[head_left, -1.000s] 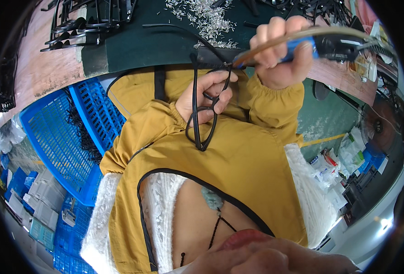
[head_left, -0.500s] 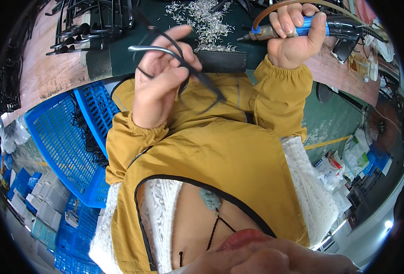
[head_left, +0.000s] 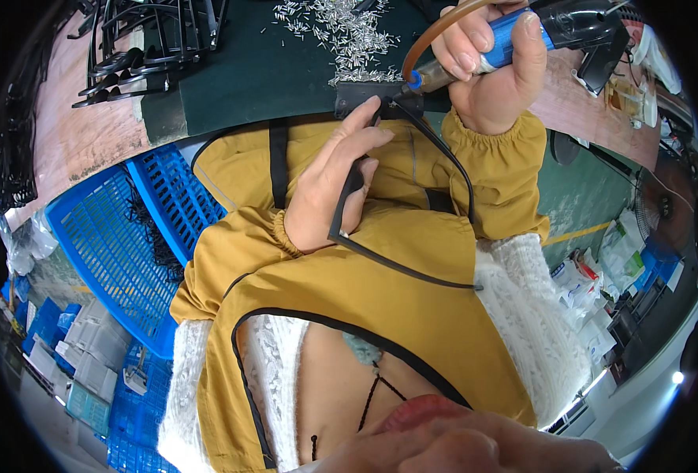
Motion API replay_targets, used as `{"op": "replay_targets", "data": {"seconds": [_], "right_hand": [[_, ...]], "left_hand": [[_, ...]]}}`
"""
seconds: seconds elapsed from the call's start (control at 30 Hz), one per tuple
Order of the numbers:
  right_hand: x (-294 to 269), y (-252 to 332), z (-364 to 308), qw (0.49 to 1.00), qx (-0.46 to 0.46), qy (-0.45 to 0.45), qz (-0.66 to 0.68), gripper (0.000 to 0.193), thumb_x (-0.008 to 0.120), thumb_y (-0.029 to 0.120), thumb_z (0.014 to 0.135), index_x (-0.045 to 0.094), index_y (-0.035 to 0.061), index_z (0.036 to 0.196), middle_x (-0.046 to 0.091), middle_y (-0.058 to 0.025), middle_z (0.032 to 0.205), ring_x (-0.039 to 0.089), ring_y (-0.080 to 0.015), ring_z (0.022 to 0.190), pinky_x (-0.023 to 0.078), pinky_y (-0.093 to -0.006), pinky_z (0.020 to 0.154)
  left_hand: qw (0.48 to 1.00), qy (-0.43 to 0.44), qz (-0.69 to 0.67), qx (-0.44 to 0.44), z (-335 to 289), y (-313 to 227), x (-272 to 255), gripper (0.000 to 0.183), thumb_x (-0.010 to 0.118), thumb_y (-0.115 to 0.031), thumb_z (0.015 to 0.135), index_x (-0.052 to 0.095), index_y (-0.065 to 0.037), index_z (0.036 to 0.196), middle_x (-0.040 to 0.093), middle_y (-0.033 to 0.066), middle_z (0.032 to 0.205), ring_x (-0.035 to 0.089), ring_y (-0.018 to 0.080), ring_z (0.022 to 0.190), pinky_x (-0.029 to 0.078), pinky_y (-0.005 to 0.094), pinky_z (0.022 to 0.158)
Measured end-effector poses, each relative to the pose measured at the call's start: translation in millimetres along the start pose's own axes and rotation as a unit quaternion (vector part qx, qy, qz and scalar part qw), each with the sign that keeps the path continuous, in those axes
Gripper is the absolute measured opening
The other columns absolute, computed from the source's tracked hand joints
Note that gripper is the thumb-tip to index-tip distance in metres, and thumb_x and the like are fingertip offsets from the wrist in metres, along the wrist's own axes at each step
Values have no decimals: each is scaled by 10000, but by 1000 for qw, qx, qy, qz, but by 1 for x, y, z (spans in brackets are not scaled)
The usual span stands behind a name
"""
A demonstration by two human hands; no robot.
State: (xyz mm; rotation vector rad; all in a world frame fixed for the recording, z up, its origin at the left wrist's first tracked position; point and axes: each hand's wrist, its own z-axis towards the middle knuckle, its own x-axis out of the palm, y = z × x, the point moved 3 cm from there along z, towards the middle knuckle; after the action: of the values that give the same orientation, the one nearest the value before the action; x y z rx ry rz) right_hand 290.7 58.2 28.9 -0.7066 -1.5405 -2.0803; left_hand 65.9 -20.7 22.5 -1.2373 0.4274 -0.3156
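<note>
My left hand (head_left: 325,189) is closed around a black eyeglass frame (head_left: 400,270) above my lap. One thin arm of the frame reaches toward my apron; another curves down toward my right sleeve. With my right hand (head_left: 491,91) I grip a powered screwdriver (head_left: 514,39) with a blue grip, dark body and brown hose. Its tip points left and meets the frame near my left fingertips, in front of a small black block (head_left: 353,96) at the table edge. Whether the tip sits in a screw is too small to tell.
Small silvery screws or pins (head_left: 357,39) lie heaped on the dark green mat (head_left: 246,67). More black eyeglass frames (head_left: 140,59) stand at the left of the table. Blue baskets (head_left: 100,244) hang below on the left, with black pieces inside. A fan (head_left: 664,206) stands right.
My left hand has moved right and nearer me, turning the eyeglass frame so its arms point rightward. The screwdriver has shifted left and slightly down, bringing its tip onto the frame.
</note>
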Motion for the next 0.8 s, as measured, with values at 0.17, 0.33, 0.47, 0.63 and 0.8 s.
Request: {"op": "replay_targets", "data": {"seconds": [0.17,0.33,0.47,0.63,0.8], "right_hand": [[7,-3,-5,1000,14,7,-17,349,596,401,1033,560,120,1235,500,-9,755,454,-120,543,359,-256,483],[6,-5,-8,999,24,11,-19,306,593,370,1037,553,114,1200,494,-16,743,450,-120,539,356,-259,485],[8,-5,-5,1000,26,5,-3,279,584,349,1042,546,115,1190,490,-18,744,450,-121,542,356,-261,487],[22,-12,5,992,10,55,116,273,598,357,1034,531,126,1164,484,-16,749,446,-122,541,354,-264,484],[16,-8,4,995,4,46,88,298,605,369,1030,481,139,1174,456,-4,740,438,-112,538,350,-258,475]], "left_hand": [[995,52,82,-29,-1,-5,1,444,608,128,833,607,-14,1254,571,309,1415,695,396,1027,571,401,863],[986,76,145,-33,4,-12,2,473,522,190,775,619,-31,1182,593,319,1401,707,390,1142,576,350,888],[991,45,124,19,6,-6,2,414,652,88,782,641,-33,1177,593,302,1394,707,386,973,581,397,809],[992,45,113,19,2,3,2,384,647,76,781,647,-20,1153,596,296,1398,718,338,884,583,375,759],[992,51,114,16,1,4,0,398,649,61,760,649,-17,1150,594,291,1406,710,301,817,579,362,726]]}}
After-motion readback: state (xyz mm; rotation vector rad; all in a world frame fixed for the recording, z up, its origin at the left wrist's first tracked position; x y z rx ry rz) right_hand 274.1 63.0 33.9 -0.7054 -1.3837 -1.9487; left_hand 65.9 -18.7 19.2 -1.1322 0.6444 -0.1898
